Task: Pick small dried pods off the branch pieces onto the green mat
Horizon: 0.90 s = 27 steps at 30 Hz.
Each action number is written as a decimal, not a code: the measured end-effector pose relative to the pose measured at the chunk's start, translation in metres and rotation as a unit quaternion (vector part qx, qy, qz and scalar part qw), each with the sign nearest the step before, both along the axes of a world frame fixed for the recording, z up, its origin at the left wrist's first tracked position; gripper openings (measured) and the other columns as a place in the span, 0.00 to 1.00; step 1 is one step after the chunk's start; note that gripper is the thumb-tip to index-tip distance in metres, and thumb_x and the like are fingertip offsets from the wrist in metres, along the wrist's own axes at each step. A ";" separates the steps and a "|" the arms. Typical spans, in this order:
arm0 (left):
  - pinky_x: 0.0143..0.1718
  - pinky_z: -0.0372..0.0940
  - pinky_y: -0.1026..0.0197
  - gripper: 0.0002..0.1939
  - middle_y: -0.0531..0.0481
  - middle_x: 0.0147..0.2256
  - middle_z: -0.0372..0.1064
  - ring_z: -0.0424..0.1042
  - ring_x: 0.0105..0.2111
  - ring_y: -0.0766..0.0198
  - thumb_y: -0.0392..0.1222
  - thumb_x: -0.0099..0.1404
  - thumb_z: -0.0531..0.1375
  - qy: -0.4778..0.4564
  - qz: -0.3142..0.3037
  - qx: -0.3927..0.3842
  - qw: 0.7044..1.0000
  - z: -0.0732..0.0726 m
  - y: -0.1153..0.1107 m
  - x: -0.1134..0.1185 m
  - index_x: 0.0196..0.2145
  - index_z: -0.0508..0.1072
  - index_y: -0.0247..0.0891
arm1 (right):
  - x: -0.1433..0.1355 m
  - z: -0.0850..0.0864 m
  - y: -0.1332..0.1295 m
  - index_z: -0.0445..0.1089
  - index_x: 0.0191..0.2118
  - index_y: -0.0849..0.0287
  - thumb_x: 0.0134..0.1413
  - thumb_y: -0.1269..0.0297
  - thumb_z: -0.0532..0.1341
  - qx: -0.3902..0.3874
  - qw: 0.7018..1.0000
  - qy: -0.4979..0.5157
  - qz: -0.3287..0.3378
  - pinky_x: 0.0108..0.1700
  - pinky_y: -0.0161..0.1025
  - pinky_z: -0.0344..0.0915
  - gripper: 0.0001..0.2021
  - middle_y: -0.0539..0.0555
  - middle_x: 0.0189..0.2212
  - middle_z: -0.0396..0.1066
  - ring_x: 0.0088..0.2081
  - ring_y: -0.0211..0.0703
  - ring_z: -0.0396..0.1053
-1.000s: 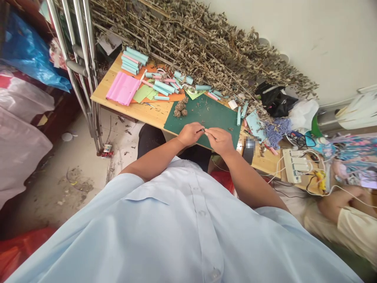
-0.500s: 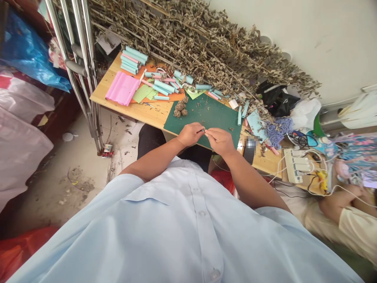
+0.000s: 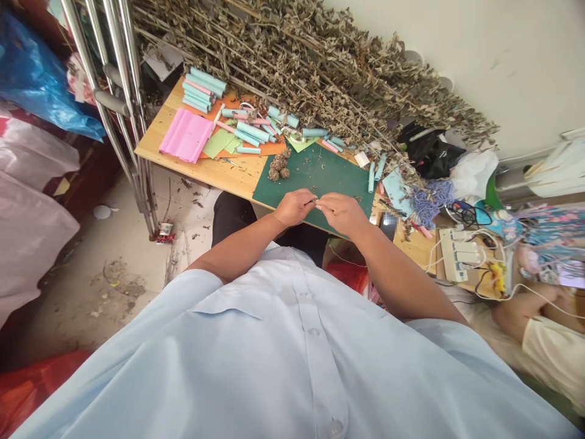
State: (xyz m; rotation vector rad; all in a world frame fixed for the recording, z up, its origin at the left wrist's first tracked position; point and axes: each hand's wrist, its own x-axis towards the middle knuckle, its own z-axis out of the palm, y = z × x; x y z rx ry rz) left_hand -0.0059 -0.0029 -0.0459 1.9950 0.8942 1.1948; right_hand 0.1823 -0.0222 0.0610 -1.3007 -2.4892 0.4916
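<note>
My left hand (image 3: 295, 207) and my right hand (image 3: 340, 213) meet over the near edge of a dark green mat (image 3: 320, 171). Fingertips of both are pinched together around something small and dark, too tiny to make out. On the mat's left part lies a clump of brown, crumbly balls (image 3: 279, 166). Small dry bits are scattered over the mat. Rolled blue paper tubes (image 3: 250, 132) and pink ones lie behind and to the left on orange and green sheets.
Dried leafy stalks (image 3: 292, 55) cover the back of the wooden table (image 3: 159, 131). Metal crutches (image 3: 123, 110) stand at its left end. A pink sheet (image 3: 186, 135) lies nearby. On the right are a power strip (image 3: 453, 255), cables and a person's bent limb (image 3: 521, 314).
The view has shifted slightly. My right forearm has swung a little to the right, while my hands stay pinched together in nearly the same place.
</note>
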 end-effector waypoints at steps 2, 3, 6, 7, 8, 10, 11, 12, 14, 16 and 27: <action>0.48 0.72 0.56 0.13 0.41 0.42 0.79 0.77 0.44 0.57 0.42 0.75 0.57 0.000 0.000 -0.002 1.000 0.001 0.000 0.000 0.45 0.81 0.36 | -0.001 0.004 0.003 0.83 0.44 0.52 0.69 0.59 0.57 -0.010 1.000 -0.002 0.002 0.53 0.49 0.76 0.15 0.56 0.45 0.83 0.48 0.51 0.79; 0.48 0.72 0.56 0.13 0.41 0.42 0.79 0.77 0.44 0.57 0.42 0.75 0.57 0.001 -0.001 -0.003 1.000 0.001 -0.001 0.000 0.45 0.81 0.37 | -0.001 0.005 0.004 0.83 0.43 0.51 0.69 0.60 0.57 -0.016 1.000 -0.003 0.001 0.53 0.49 0.76 0.14 0.55 0.45 0.83 0.47 0.50 0.79; 0.48 0.71 0.56 0.13 0.42 0.42 0.79 0.77 0.44 0.58 0.43 0.76 0.57 0.005 0.000 -0.004 1.000 0.002 -0.001 0.000 0.45 0.81 0.37 | -0.001 0.009 0.008 0.83 0.40 0.50 0.68 0.61 0.58 -0.027 1.000 -0.007 0.005 0.51 0.48 0.76 0.13 0.52 0.43 0.83 0.46 0.49 0.80; 0.48 0.71 0.57 0.13 0.42 0.41 0.79 0.77 0.44 0.58 0.43 0.76 0.57 0.006 0.000 -0.003 1.000 0.002 -0.001 0.000 0.45 0.81 0.37 | -0.001 0.010 0.009 0.83 0.40 0.50 0.67 0.61 0.59 -0.027 1.000 -0.008 0.007 0.50 0.47 0.75 0.13 0.52 0.43 0.83 0.45 0.49 0.80; 0.48 0.71 0.57 0.14 0.42 0.41 0.79 0.77 0.44 0.58 0.44 0.77 0.56 0.007 0.000 -0.002 1.000 0.002 -0.001 0.000 0.45 0.81 0.37 | -0.002 0.011 0.010 0.83 0.39 0.50 0.67 0.62 0.59 -0.027 1.000 -0.009 0.008 0.50 0.47 0.75 0.13 0.51 0.42 0.83 0.44 0.49 0.80; 0.47 0.70 0.58 0.14 0.43 0.40 0.79 0.77 0.43 0.59 0.45 0.77 0.56 0.007 -0.001 0.003 1.000 0.001 -0.001 0.000 0.44 0.81 0.37 | -0.003 0.014 0.013 0.83 0.38 0.50 0.66 0.64 0.59 -0.032 0.999 -0.015 0.011 0.49 0.46 0.74 0.12 0.51 0.42 0.83 0.43 0.48 0.79; 0.47 0.70 0.58 0.15 0.43 0.40 0.78 0.77 0.43 0.59 0.46 0.78 0.56 0.006 -0.002 0.005 1.000 0.001 0.000 0.000 0.43 0.81 0.37 | -0.004 0.015 0.014 0.83 0.38 0.51 0.65 0.64 0.59 -0.036 0.999 -0.021 0.011 0.48 0.45 0.73 0.12 0.51 0.41 0.83 0.42 0.48 0.79; 0.46 0.70 0.59 0.15 0.43 0.40 0.78 0.77 0.43 0.59 0.47 0.78 0.56 0.005 -0.003 0.008 1.000 0.001 0.000 0.000 0.43 0.81 0.37 | -0.005 0.017 0.015 0.83 0.37 0.51 0.65 0.65 0.59 -0.040 0.999 -0.029 0.012 0.48 0.45 0.73 0.12 0.50 0.40 0.83 0.42 0.48 0.79; 0.46 0.69 0.59 0.17 0.43 0.40 0.78 0.76 0.42 0.60 0.49 0.78 0.56 0.005 -0.005 0.012 1.000 0.001 0.000 0.000 0.42 0.81 0.37 | -0.006 0.019 0.018 0.83 0.36 0.51 0.64 0.66 0.60 -0.048 0.998 -0.045 0.013 0.47 0.44 0.72 0.13 0.50 0.40 0.83 0.41 0.47 0.78; 0.46 0.69 0.59 0.18 0.43 0.39 0.78 0.76 0.42 0.60 0.50 0.78 0.56 0.010 -0.002 0.013 1.000 0.001 0.000 0.000 0.40 0.80 0.37 | -0.007 0.021 0.020 0.83 0.36 0.51 0.64 0.67 0.60 -0.056 0.997 -0.058 0.014 0.47 0.43 0.71 0.12 0.50 0.40 0.83 0.41 0.47 0.78; 0.45 0.69 0.59 0.14 0.44 0.38 0.78 0.76 0.41 0.59 0.46 0.77 0.57 0.021 0.001 0.026 0.999 0.003 0.002 -0.002 0.40 0.81 0.37 | -0.007 0.017 0.008 0.83 0.37 0.52 0.63 0.64 0.61 -0.029 0.999 0.019 -0.033 0.47 0.45 0.71 0.11 0.53 0.39 0.83 0.41 0.49 0.78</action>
